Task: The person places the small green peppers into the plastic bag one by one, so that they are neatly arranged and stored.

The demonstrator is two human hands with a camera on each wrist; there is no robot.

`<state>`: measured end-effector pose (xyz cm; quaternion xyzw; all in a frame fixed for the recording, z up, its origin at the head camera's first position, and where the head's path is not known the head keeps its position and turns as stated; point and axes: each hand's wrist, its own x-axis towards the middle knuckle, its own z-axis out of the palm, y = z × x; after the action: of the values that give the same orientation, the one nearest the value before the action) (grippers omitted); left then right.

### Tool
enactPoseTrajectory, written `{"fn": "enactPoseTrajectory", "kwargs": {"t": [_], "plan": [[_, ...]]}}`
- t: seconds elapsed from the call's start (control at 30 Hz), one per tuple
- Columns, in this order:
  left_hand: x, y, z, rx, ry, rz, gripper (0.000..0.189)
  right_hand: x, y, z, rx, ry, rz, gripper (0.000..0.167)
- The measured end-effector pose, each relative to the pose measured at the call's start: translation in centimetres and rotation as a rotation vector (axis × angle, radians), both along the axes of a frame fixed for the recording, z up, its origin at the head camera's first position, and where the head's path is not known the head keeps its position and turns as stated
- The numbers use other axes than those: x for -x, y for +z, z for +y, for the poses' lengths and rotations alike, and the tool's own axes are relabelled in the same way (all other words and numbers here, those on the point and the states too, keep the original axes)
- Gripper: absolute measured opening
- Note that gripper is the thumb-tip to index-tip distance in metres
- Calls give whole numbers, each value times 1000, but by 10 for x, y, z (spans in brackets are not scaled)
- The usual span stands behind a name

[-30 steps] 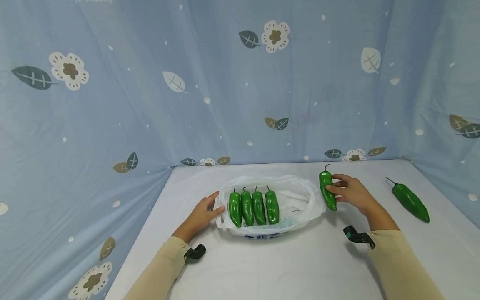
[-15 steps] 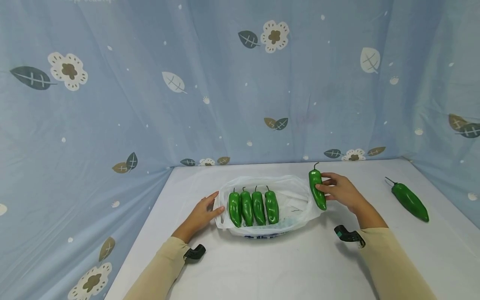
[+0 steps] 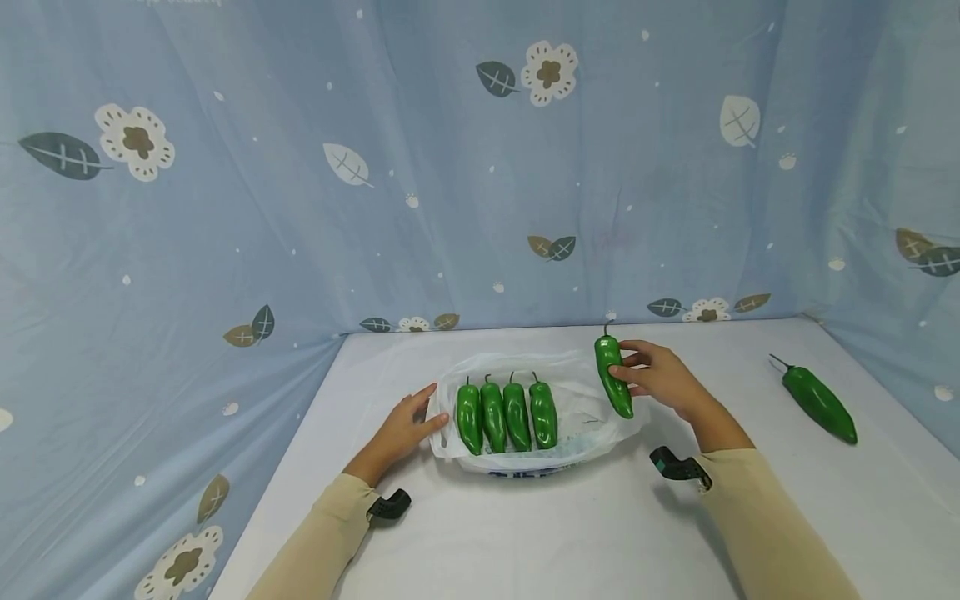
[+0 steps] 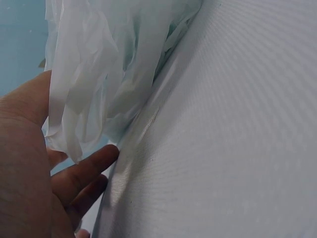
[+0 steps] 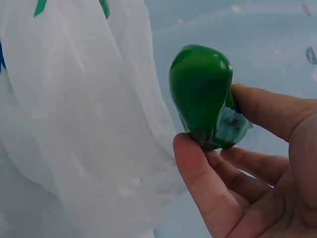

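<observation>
A white plastic bag [image 3: 592,446] lies open on the table with several green chili peppers [image 3: 517,417] side by side in its left half, stems toward the back. My left hand [image 3: 400,429] holds the bag at its left edge; in the left wrist view the thumb [image 4: 29,96] goes behind the plastic and the fingers [image 4: 81,171] stay outside. Over the bag's right side, my right hand [image 3: 660,379] pinches another green chili pepper [image 3: 613,379], its stem up and away. The right wrist view shows this pepper [image 5: 198,84] tip-on between thumb and fingers, beside the bag [image 5: 84,114].
One more green chili pepper [image 3: 820,404] lies on the white tabletop [image 3: 540,542], to the right of my right hand. A blue curtain [image 3: 450,167] with leaves and flowers hangs behind the table and along its left side.
My right hand has moved left with its chili pepper, from beside the bag's right edge to over the bag's right part. The left hand and the bag have stayed in place.
</observation>
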<state>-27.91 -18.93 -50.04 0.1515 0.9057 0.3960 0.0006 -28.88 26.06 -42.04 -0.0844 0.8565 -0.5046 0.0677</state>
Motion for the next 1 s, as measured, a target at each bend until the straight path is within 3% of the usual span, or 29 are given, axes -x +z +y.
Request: {"fn": "enactPoseTrajectory", "kwargs": {"t": [0.5, 1.0], "plan": [[1, -1, 0, -14, 2, -15, 77, -1, -13, -29, -23, 34, -38, 73], [2, -1, -1, -5, 3, -20, 76, -14, -27, -48, -70, 109, -45, 66]]}}
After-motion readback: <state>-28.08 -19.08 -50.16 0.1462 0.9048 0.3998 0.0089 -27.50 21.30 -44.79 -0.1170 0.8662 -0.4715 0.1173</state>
